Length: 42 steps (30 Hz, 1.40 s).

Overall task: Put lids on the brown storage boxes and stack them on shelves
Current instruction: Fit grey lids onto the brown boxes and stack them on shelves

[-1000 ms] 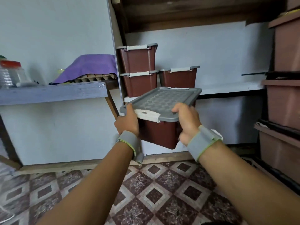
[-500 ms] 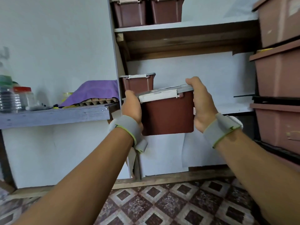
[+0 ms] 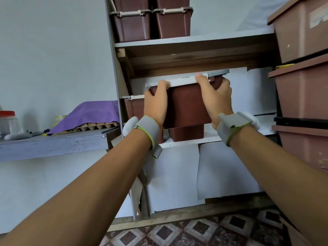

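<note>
I hold a brown storage box (image 3: 186, 105) with a grey lid (image 3: 184, 80) up in front of the middle shelf (image 3: 184, 139). My left hand (image 3: 155, 103) grips its left side, thumb at the lid edge. My right hand (image 3: 215, 98) grips the right side, thumb on the lid. The box hangs above a lidded brown box (image 3: 186, 133) standing on that shelf; whether they touch I cannot tell. Another lidded brown box (image 3: 132, 107) stands at the left, partly hidden by my left hand. Two lidded brown boxes (image 3: 133, 25) (image 3: 173, 22) stand on the upper shelf (image 3: 195, 39).
Large light-brown bins (image 3: 301, 96) are stacked at the right. A grey side shelf (image 3: 53, 142) at the left carries egg trays under a purple cloth (image 3: 88, 114) and a red-capped jar (image 3: 8, 121). White paper sheets hang below the middle shelf. The floor is patterned tile (image 3: 195, 231).
Both hands have lifted the lidded box from waist height up and forward to the middle shelf. My view has tilted upward, bringing the upper shelf's boxes into sight.
</note>
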Motion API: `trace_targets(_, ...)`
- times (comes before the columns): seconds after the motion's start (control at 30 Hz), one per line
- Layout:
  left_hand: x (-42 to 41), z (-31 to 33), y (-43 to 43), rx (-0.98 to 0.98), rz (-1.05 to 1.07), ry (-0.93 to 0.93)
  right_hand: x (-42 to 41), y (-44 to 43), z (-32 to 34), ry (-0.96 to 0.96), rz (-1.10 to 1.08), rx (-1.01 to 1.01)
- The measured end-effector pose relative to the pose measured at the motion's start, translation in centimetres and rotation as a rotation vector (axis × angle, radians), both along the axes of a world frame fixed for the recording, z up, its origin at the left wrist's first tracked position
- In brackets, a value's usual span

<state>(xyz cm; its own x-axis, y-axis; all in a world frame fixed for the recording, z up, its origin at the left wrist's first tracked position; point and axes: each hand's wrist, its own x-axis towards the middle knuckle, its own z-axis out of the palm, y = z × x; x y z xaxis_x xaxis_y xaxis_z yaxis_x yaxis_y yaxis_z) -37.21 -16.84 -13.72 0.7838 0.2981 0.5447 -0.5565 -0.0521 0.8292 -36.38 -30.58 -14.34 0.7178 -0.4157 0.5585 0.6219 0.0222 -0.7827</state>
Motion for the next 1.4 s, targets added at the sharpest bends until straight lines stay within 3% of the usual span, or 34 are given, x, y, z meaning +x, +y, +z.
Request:
trace_targets(0.47, 14.0, 0.8, -0.4, 0.113, 0.117, -0.051, 15.1, -1.5, 1.3, 0.023, 0.061, -0.002)
trace_targets(0.67, 19.2, -0.6, -0.4, 0.278, 0.405, -0.192, 20.8, -1.8, -0.1, -0.151, -0.228, -0.136)
trace_targets(0.77, 21.0, -1.9, -0.3, 0.434, 0.488, -0.218, 23.0, -2.1, -1.0, -0.119, -0.250, -0.285)
trace_targets(1.07, 24.8, -5.2, -0.1, 0.810, 0.561, 0.051, 27.6, -2.9, -4.8, 0.125, -0.264, -0.809)
trace_targets(1.23, 26.6, -6.0, 0.0, 0.985, 0.620, 0.167, 29.2, -3.3, -5.6, 0.134, -0.233, -0.852)
trace_targets(1.4, 27.2, -6.4, -0.5, 0.980, 0.675, 0.150, 29.9, -3.2, -5.9, 0.096, -0.232, -0.830)
